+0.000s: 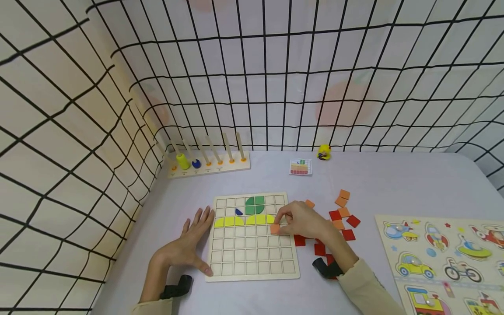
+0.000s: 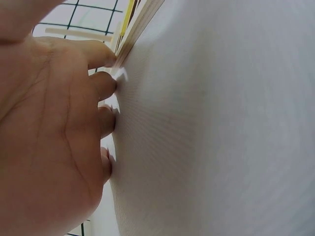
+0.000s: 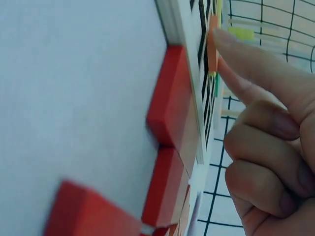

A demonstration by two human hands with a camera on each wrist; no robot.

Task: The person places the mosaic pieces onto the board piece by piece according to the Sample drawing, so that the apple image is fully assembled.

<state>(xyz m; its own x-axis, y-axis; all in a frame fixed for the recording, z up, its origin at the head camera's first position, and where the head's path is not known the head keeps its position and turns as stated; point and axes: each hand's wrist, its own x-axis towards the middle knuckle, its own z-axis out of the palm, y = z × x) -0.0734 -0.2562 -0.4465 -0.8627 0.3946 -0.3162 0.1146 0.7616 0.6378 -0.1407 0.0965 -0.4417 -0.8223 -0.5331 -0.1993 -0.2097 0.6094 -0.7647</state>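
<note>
Bright, even light in the head view; the wrist views are dimmer.
The black grid (image 1: pixel 266 73) looks bent near the left and right edges. The left wrist view shows the tablecloth (image 2: pixel 221 123) in grey shade; in the right one, colours look bluish and the lower-left red tile (image 3: pixel 86 214) is blurred.

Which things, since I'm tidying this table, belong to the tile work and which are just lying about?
Part of the job:
grid board
orange square in the right hand
yellow pieces, green pieces, blue piece
loose red squares, loose orange squares
picture card, probably the pattern

Apparently lying about:
peg stand
yellow toy
vehicle puzzle
</note>
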